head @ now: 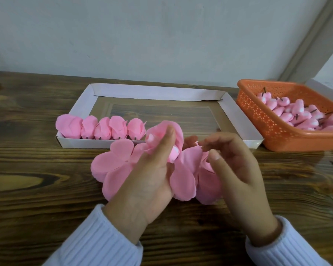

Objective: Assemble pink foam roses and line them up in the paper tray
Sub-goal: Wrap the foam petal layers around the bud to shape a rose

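Note:
My left hand [152,175] grips a partly wrapped pink foam rose [161,135] above the table, fingers and thumb curled round its petals and bud. My right hand [236,166] hovers just right of it, fingers loosely bent, holding nothing. Flat pink petal sheets [112,166] lie on the table under both hands. Several finished roses [102,127] stand in a row along the near left wall of the white paper tray [158,92].
An orange plastic basket [258,116] at the right holds several pink foam buds [300,114] with dark stems. A white box edge [323,87] shows behind it. The wooden table [37,169] meets a pale wall at the back.

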The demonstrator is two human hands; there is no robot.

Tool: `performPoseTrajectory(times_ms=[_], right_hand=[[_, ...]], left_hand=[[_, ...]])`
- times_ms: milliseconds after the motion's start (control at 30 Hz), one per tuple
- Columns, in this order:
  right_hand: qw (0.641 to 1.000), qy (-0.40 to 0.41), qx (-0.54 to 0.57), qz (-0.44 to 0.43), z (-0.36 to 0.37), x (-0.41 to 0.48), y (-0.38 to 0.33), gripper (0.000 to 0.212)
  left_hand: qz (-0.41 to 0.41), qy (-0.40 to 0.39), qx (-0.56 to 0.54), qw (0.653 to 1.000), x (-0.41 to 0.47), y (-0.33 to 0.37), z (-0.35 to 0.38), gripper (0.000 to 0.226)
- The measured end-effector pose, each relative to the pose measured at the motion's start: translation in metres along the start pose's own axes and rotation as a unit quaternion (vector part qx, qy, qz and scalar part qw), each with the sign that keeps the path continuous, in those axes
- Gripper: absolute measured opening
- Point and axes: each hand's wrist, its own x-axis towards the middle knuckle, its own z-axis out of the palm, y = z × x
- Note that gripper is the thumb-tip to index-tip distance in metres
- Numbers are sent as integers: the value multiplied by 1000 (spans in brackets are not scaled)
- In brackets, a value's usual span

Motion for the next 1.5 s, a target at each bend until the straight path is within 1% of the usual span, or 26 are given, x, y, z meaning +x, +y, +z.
performPoseTrajectory(times_ms=[133, 167, 300, 400, 467, 567, 667, 733, 800, 933, 1000, 1033, 1067, 1100, 1133, 1200, 1267, 1333, 1433, 1500], right_hand=[[995, -13, -94, -29, 8, -3, -2, 23], [996, -13, -87, -17, 11, -4, -3, 25], [997, -40, 39, 54, 20, -4, -6, 33], [989, -42, 117, 82, 20, -2, -8, 31], [984, -43, 149, 90, 18, 0, -9, 31], [981, -46, 158, 107, 17, 0, -10, 34], [977, -82, 154, 125, 15, 0, -9, 34], [978, -105, 135, 120, 14, 0, -8, 32], [978, -111, 129, 118, 13, 1, -8, 31], [977, -108, 137, 120, 12, 0, -9, 34], [975, -107, 146, 132, 11, 0, -10, 33], [974, -111, 145, 134, 10, 1, -10, 32], [974, -119, 139, 135, 8, 1, -10, 32], [974, -127, 132, 135, 7, 1, -11, 31], [974, -135, 124, 134, 6, 1, -11, 30], [975, -146, 107, 128, 4, 2, -13, 29], [976, -150, 102, 119, 3, 3, -13, 31], [977, -144, 110, 115, 4, 3, -15, 33], [972, -123, 143, 141, 5, 3, -15, 35], [974, -94, 134, 155, 6, 2, -15, 33]], left_hand=[[4, 15, 32, 999, -2, -4, 2, 30], [4, 14, 54, 998, -2, -5, 2, 30], [26, -10, 131, 991, -6, -5, 4, 31], [59, -34, 163, 984, -5, -5, 4, 25], [63, -39, 180, 981, -5, -6, 1, 23], [87, -27, 219, 971, -4, -8, -3, 32], [123, -15, 252, 960, -2, -7, -6, 29], [132, -41, 259, 956, -2, -5, -7, 27], [132, -51, 274, 951, -1, -3, -9, 26], [153, -32, 308, 938, 1, -5, -11, 30], [179, -21, 341, 923, 0, -4, -11, 20], [188, -33, 362, 912, -1, -2, -11, 11], [187, -60, 376, 906, -2, 0, -10, 3], [183, -85, 382, 902, -2, 1, -12, 3], [173, -94, 382, 903, -2, 2, -13, 2], [152, -81, 374, 911, 0, 3, -17, 15], [136, -83, 355, 921, 0, 0, -17, 16], [131, -64, 342, 928, 1, -2, -15, 19], [121, -20, 329, 936, 2, -5, -17, 35], [122, -6, 329, 936, 3, -5, -16, 38]])
